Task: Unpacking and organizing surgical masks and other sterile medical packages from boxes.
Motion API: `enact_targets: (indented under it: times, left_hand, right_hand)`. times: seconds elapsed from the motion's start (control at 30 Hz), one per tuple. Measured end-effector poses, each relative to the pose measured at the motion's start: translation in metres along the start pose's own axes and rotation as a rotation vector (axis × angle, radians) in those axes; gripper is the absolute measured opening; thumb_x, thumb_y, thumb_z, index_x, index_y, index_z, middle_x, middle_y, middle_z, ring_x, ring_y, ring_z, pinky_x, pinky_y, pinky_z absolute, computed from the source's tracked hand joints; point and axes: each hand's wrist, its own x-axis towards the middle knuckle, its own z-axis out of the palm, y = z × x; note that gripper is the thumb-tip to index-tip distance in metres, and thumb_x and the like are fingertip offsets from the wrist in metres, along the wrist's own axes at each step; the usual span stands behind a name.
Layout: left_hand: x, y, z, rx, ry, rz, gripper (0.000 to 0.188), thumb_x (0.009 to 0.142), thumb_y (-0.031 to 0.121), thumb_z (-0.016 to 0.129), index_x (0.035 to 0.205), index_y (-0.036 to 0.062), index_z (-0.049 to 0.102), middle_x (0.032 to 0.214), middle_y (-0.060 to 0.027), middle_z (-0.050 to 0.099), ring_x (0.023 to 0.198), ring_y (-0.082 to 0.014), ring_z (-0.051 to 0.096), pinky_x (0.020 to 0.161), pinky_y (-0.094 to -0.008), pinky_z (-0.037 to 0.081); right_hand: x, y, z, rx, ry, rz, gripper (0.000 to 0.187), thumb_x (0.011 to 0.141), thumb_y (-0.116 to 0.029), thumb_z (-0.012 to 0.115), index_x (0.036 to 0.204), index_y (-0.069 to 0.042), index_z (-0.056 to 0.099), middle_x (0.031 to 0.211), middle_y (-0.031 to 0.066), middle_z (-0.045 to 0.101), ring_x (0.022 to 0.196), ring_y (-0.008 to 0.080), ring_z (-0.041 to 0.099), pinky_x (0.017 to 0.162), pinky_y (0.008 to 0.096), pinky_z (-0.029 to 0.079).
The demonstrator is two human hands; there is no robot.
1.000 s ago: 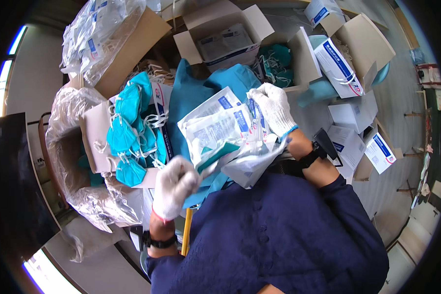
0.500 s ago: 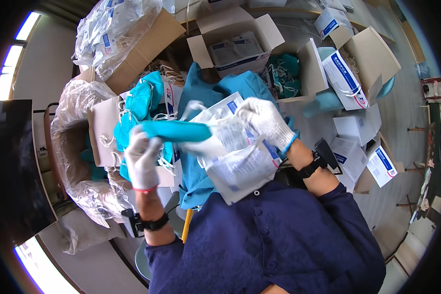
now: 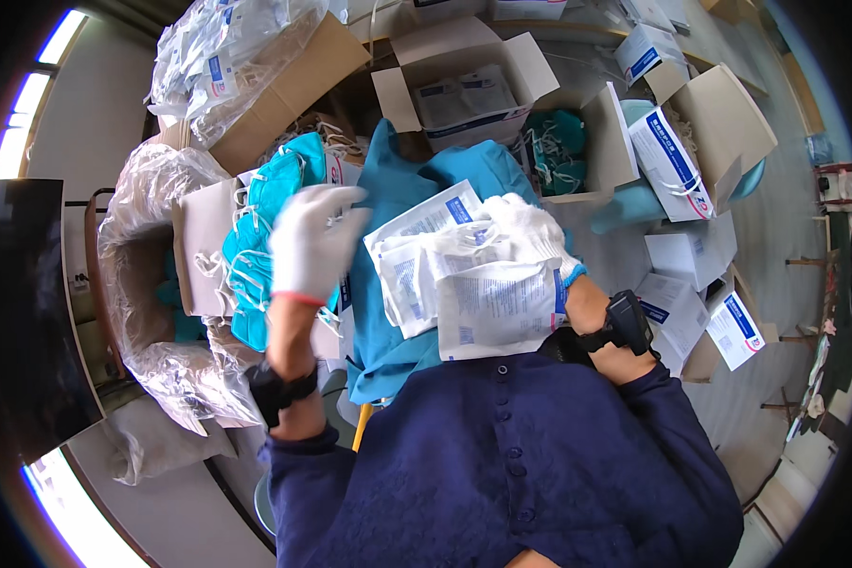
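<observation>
My left hand [image 3: 317, 241], in a white knit glove and a little blurred, is raised over a stack of teal face masks [image 3: 256, 227] with white straps. Its fingers are half curled and apart, and no mask shows in them. My right hand [image 3: 530, 232], gloved too, grips the upper edge of a white printed pouch [image 3: 502, 308]. More white pouches [image 3: 398, 275] lie under and beside it, above my lap. A teal cloth [image 3: 379, 350] spreads beneath them. Whether a mask is inside the gripped pouch cannot be seen.
Ahead stands an open carton [image 3: 469, 123] holding packed pouches. Beside it another box [image 3: 592, 142] contains teal masks. A plastic-lined box [image 3: 142, 312] is at the left, with bagged pouches [image 3: 227, 71] above. White boxes [image 3: 682, 312] are piled at the right.
The teal mask that my left hand held is no longer visible there. That hand has moved up and right, near the mask stack. The gripped pouch has shifted right and lies flatter.
</observation>
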Motion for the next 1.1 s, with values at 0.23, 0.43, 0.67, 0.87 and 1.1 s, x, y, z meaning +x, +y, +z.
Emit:
enact_targets:
  times: [0.23,0.43,0.67,0.87,1.1]
  left_hand:
    - [0.003,0.044,0.083,-0.189,-0.328,0.06,0.014,0.078,0.018,0.075,0.086,0.0068,0.072,0.085,-0.0116,0.065,0.082,-0.0337,0.065,0.074,-0.0418,0.052]
    - [-0.002,0.049,0.078,-0.211,-0.004,0.218,0.012,0.074,0.013,0.077,0.08,0.007,0.069,0.083,-0.0114,0.063,0.08,-0.0315,0.063,0.068,-0.0418,0.05]
    - [-0.009,0.05,0.082,-0.35,-0.148,0.094,0.009,0.079,0.012,0.073,0.082,0.0057,0.067,0.08,-0.0125,0.064,0.072,-0.0329,0.065,0.066,-0.041,0.05]
    - [-0.017,0.06,0.085,-0.275,-0.181,0.178,0.012,0.083,0.017,0.066,0.09,0.0069,0.067,0.086,-0.0163,0.067,0.078,-0.0367,0.067,0.067,-0.0447,0.053]
    - [-0.039,0.097,0.048,-0.512,-0.025,0.357,0.014,0.071,0.006,0.071,0.083,0.0111,0.066,0.075,-0.0065,0.058,0.072,-0.0289,0.061,0.062,-0.039,0.05]
  right_hand:
    - [0.0,-0.01,-0.003,0.053,0.067,0.005,0.042,0.073,-0.015,0.079,0.11,-0.013,0.06,0.106,0.0114,0.063,0.088,0.0333,0.068,0.072,0.0429,0.055]
    - [-0.002,-0.006,-0.01,0.417,0.222,0.031,0.041,0.078,-0.017,0.08,0.115,-0.009,0.063,0.106,0.0121,0.065,0.089,0.0301,0.07,0.074,0.0386,0.056]
    - [0.0,-0.015,-0.023,0.486,0.135,-0.074,0.016,0.081,-0.013,0.078,0.09,-0.002,0.069,0.087,0.0124,0.066,0.075,0.0272,0.066,0.066,0.0358,0.051]
    - [0.0,-0.03,-0.014,0.615,0.171,0.187,0.008,0.083,-0.006,0.074,0.085,-0.002,0.068,0.075,0.0107,0.069,0.068,0.0176,0.066,0.065,0.0312,0.051]
    - [0.021,0.01,0.006,0.379,0.188,0.183,0.021,0.081,-0.022,0.075,0.078,-0.003,0.067,0.069,0.0119,0.067,0.063,0.0217,0.065,0.062,0.0348,0.049]
